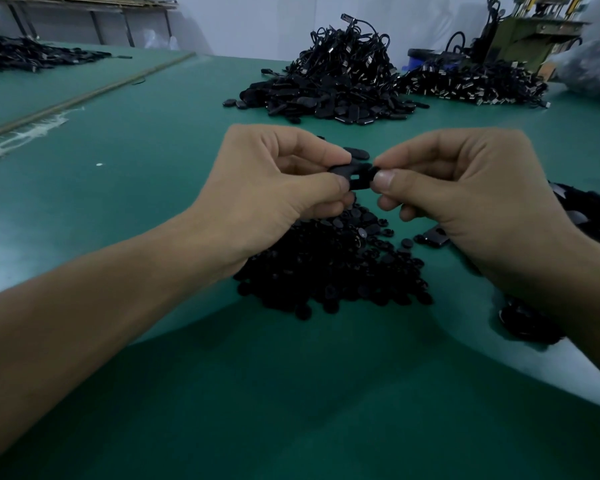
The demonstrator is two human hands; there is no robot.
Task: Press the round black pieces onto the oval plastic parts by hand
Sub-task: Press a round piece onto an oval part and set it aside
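Above the green table (125, 140), my left hand (274, 188) pinches a black oval plastic part (347, 169) between thumb and forefinger. My right hand (465, 195) pinches a small round black piece (372, 173) against the oval part's right end. Both hands meet over a heap of round black pieces (333, 268) lying on the table just below them. Fingers hide most of the held parts.
A large pile of black oval parts with cables (336, 81) sits at the back centre, with another cable pile (471, 81) to its right. More black parts (582, 206) lie under my right wrist. A dark pile (32, 57) rests far left on a neighbouring table.
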